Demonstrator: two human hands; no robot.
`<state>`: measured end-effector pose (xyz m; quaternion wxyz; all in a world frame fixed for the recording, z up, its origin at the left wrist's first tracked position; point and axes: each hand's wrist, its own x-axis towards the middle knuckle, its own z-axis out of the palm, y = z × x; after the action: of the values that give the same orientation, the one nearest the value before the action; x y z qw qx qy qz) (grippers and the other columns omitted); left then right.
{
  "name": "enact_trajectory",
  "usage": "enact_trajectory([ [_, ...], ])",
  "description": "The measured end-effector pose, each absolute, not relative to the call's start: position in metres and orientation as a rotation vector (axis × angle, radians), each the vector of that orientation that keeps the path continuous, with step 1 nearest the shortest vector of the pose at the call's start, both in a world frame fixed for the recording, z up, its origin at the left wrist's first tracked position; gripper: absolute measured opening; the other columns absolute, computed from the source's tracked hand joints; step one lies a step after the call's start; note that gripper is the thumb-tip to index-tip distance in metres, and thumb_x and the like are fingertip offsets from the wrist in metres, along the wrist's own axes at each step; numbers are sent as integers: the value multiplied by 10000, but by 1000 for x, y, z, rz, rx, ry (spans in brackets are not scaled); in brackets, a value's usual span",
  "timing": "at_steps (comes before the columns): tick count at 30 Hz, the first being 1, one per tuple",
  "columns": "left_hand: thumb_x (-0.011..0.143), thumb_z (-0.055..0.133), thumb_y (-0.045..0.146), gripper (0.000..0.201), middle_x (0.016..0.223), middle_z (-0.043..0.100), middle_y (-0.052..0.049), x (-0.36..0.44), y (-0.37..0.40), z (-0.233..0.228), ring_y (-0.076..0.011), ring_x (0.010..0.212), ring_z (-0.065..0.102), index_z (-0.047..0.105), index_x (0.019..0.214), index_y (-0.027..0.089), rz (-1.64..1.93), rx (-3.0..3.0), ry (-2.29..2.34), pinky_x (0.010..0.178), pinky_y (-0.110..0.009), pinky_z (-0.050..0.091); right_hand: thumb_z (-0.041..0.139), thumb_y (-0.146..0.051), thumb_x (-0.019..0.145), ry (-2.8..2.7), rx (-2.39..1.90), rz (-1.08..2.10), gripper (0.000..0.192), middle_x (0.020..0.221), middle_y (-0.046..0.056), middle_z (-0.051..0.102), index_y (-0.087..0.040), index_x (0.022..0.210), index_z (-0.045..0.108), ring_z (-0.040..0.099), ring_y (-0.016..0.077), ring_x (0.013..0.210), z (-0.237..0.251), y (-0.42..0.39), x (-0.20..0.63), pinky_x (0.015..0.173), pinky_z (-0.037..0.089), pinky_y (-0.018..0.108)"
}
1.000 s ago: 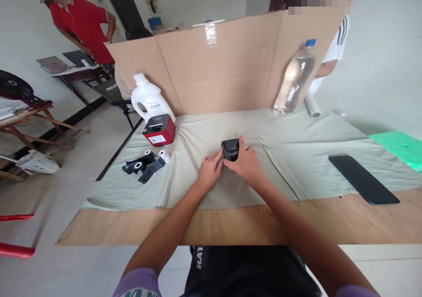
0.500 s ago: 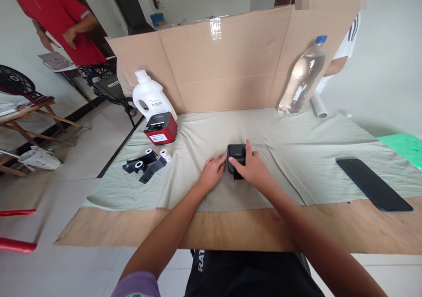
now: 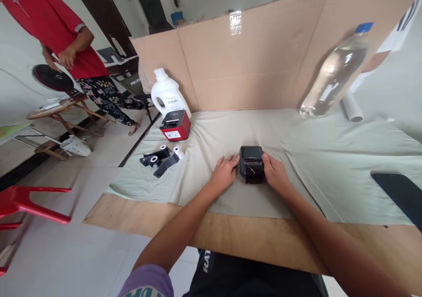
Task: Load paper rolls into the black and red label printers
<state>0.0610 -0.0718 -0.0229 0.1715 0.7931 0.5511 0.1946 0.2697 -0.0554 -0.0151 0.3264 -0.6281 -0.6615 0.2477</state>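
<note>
A small black portable receipt printer (image 3: 252,153) lies on the cloth in front of me, with a shiny black strip (image 3: 253,169) hanging over its front. My left hand (image 3: 225,172) rests against its left side, fingertips at the edge. On the right side, my right hand (image 3: 274,169) grips the printer with thumb and fingers; some of those fingers are hidden. To the left lie several small paper rolls (image 3: 154,160) with black strips unrolled from them. Behind the rolls stands a red and black box-shaped printer (image 3: 176,126).
A white jug (image 3: 169,95) stands at the back left against a cardboard screen (image 3: 244,68). At the back right are a large water bottle (image 3: 334,77) and a white tube (image 3: 352,107). A dark phone (image 3: 400,196) lies far right. A person in red (image 3: 62,33) stands beyond the table.
My right hand has moved off the top of the black printer to its right side, uncovering its top and front strip. My left hand stays at the left side. The view has shifted left.
</note>
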Motion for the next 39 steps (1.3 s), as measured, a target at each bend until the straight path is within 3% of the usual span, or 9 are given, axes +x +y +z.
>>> enact_trajectory([
  [4,858,403,53,646,1479,555,-76,61,-73,-19,-234,1454,424,496,1483,188,515,2281,1607,1247,-503,224,225,-532,1010,-1730,-1632,657,686,1322,185,666,-105,1406,589,611,355,1242,-16,-56,268,1033,452,494],
  [12,844,413,53,662,1497,538,-5,61,-74,-18,-190,1462,410,510,1466,258,529,2248,1618,1261,-479,197,210,-518,1025,-1728,-1638,688,665,1288,175,688,-134,1402,600,613,356,1240,-17,-55,271,1023,459,488],
  [39,878,408,73,624,1464,574,-58,61,-74,-21,-199,1432,457,520,1468,242,552,2288,1665,1244,-471,239,243,-539,1022,-1738,-1542,610,640,1319,149,675,-157,1368,624,594,314,1280,-27,-54,276,1095,425,455],
])
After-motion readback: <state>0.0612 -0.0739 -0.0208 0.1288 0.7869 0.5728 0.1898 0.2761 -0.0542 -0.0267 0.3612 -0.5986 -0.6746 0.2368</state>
